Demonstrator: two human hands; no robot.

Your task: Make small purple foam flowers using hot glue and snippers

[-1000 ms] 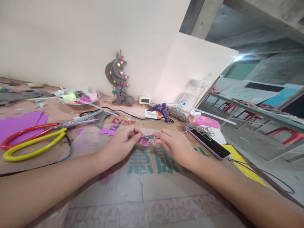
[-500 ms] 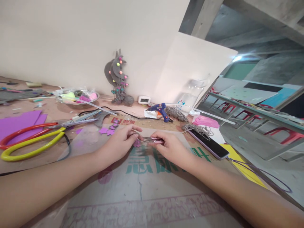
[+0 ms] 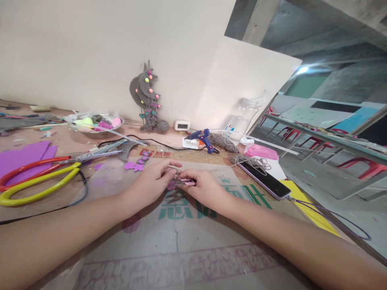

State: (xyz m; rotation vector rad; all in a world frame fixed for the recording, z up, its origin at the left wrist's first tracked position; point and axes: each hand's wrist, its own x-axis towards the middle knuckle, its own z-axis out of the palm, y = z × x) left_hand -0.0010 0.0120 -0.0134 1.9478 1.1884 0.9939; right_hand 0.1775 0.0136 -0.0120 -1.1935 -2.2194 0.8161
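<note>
My left hand (image 3: 152,178) pinches a small purple flower-shaped piece (image 3: 171,185) between thumb and fingers, over the middle of the printed board. My right hand (image 3: 205,186) is closed on small pink-handled scissors (image 3: 190,182). Their metal blades point left and meet the flower, close to my left fingertips. Part of the scissors is hidden in my right palm. Beyond my left hand lie several purple flower cut-outs (image 3: 135,166) with grey pieces beside them.
Large scissors (image 3: 42,183) with red and yellow handles lie left, by purple sheets (image 3: 24,160). Behind are a bowl (image 3: 119,121), a grey moon ornament (image 3: 146,98), a blue glue gun (image 3: 204,139) and a bottle (image 3: 242,117). A phone (image 3: 263,181) with grey cord lies right.
My right hand has moved left with the scissors, bringing the blades up to the flower and my left fingers. My left hand holds nearly the same place.
</note>
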